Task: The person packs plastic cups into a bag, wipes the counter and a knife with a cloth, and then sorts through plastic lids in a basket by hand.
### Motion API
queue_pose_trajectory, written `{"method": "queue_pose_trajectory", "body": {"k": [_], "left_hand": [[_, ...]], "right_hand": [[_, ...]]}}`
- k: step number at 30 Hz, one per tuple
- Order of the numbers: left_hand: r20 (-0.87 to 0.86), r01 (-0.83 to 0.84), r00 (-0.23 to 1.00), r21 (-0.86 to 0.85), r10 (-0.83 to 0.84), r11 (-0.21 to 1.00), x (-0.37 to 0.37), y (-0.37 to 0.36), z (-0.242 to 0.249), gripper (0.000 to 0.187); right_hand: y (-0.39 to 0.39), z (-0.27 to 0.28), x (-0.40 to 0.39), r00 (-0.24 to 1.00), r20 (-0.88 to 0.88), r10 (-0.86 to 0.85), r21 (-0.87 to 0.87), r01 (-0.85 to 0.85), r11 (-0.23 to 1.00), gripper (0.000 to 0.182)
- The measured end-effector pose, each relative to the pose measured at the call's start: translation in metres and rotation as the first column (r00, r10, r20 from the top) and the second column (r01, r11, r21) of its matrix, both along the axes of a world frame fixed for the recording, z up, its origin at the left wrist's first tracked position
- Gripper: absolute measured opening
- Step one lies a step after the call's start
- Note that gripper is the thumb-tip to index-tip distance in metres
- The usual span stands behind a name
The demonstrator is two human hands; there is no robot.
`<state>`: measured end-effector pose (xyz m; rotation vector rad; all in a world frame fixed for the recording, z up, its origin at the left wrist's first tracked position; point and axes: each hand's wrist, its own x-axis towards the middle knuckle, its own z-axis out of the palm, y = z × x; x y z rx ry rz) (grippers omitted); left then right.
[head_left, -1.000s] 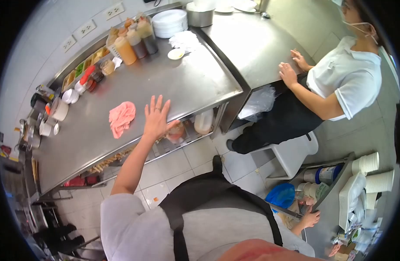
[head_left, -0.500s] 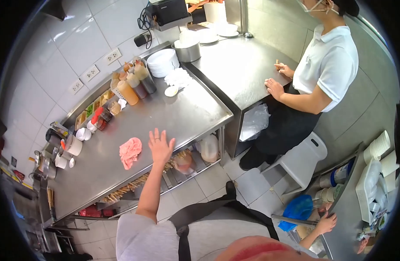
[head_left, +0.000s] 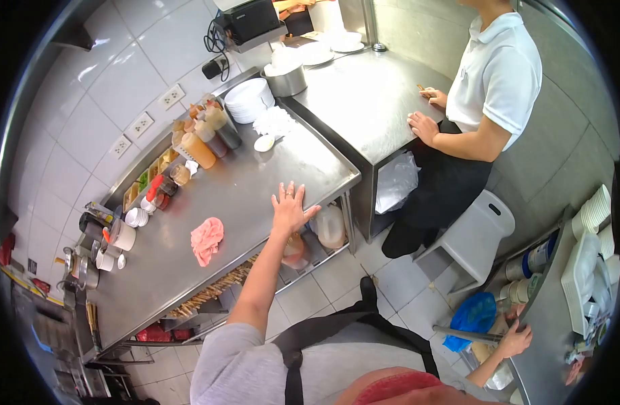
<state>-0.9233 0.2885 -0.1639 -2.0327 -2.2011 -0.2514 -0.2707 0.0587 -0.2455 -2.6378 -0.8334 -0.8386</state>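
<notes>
On steel table (head_left: 256,196), left hand (head_left: 289,210) points toward wall.

My right hand (head_left: 514,339) grips something I can't make out; the co-worker's head (head_left: 489,3) is cut off above.

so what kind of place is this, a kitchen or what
Most likely a commercial kitchen or food stall prep area. The steel worktable carries squeeze sauce bottles and a stack of white plates, and disposable cups are stacked on the right. The left hand rests flat at the table's edge.
</notes>
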Motion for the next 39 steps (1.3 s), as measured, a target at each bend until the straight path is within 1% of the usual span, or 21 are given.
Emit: {"method": "queue_pose_trajectory", "body": {"k": [2,6,8,12,15,17,18,20,22,24,25,27,28,29,30,36,39], "left_hand": [[-0.02,-0.024,1.0,0.023,0.025,0.999,0.001,-0.002,0.003,0.075],[0.006,-0.034,0.999,-0.009,0.034,0.999,0.0,-0.002,0.002,0.076],[0.045,-0.04,0.998,-0.012,0.04,0.999,-0.001,-0.001,0.0,0.077],[0.061,-0.025,0.998,-0.013,0.026,1.0,-0.005,0.003,-0.005,0.078],[0.062,-0.034,0.997,-0.019,0.035,0.999,-0.004,0.002,-0.003,0.075],[0.098,-0.035,0.995,-0.019,0.037,0.999,-0.006,0.001,-0.004,0.067],[0.12,-0.031,0.992,-0.026,0.034,0.999,-0.009,0.002,-0.004,0.059],[0.149,-0.028,0.988,-0.013,0.03,1.0,-0.013,0.004,-0.009,0.057],[0.171,-0.024,0.985,-0.001,0.024,1.0,-0.013,0.004,-0.012,0.055],[0.122,-0.014,0.992,0.033,0.01,0.999,-0.011,0.003,-0.01,0.053],[0.124,-0.016,0.992,0.036,0.012,0.999,-0.009,0.002,-0.006,0.053],[-0.013,-0.087,0.996,0.114,0.09,0.99,0.0,-0.003,0.0,0.052],[-0.002,-0.094,0.996,0.117,0.095,0.989,0.003,-0.003,-0.001,0.052],[-0.049,-0.083,0.994,0.172,0.093,0.982,0.003,-0.004,-0.002,0.052],[-0.1,-0.07,0.991,0.225,0.094,0.972,0.003,-0.005,-0.002,0.051],[-0.062,-0.105,0.991,0.229,0.122,0.968,0.005,-0.004,-0.001,0.05],[-0.072,-0.114,0.988,0.226,0.133,0.967,0.006,-0.005,0.0,0.05]], "right_hand": [[0.0,0.001,-0.002,0.999,-0.05,-0.006,-0.001,0.006,1.0,0.045],[-0.001,-0.004,0.002,0.998,-0.056,-0.027,-0.018,0.026,1.0,0.046],[-0.002,-0.005,0.004,0.999,-0.053,-0.01,-0.01,0.009,1.0,0.046],[-0.001,-0.004,0.001,0.999,-0.006,-0.033,-0.013,0.033,0.999,0.048],[0.0,0.004,-0.005,0.999,0.029,-0.038,0.035,0.037,0.999,0.05],[0.002,0.009,-0.009,0.998,-0.056,-0.033,0.021,0.034,0.999,0.051],[0.003,0.006,-0.007,0.998,-0.047,-0.029,0.025,0.031,0.999,0.051],[-0.001,-0.001,0.0,0.999,-0.022,-0.046,0.001,0.046,0.999,0.052],[-0.002,0.0,-0.001,1.0,-0.01,-0.026,0.019,0.026,0.999,0.052],[0.0,0.0,-0.003,1.0,-0.002,-0.006,0.04,0.006,0.999,0.051],[0.0,-0.001,-0.004,1.0,0.004,-0.017,0.04,0.017,0.999,0.051],[0.0,0.001,-0.003,0.999,0.024,-0.024,0.044,0.023,0.999,0.05],[0.001,0.003,-0.004,0.999,-0.016,-0.039,0.031,0.039,0.999,0.05],[0.001,0.004,-0.006,0.997,-0.059,-0.054,0.016,0.055,0.998,0.05],[0.001,0.006,-0.007,0.997,-0.055,-0.048,0.018,0.049,0.999,0.05],[0.0,0.0,-0.004,0.999,-0.026,-0.018,0.051,0.02,0.998,0.05],[0.001,0.003,-0.009,0.998,-0.045,-0.039,0.022,0.04,0.999,0.048]]}}
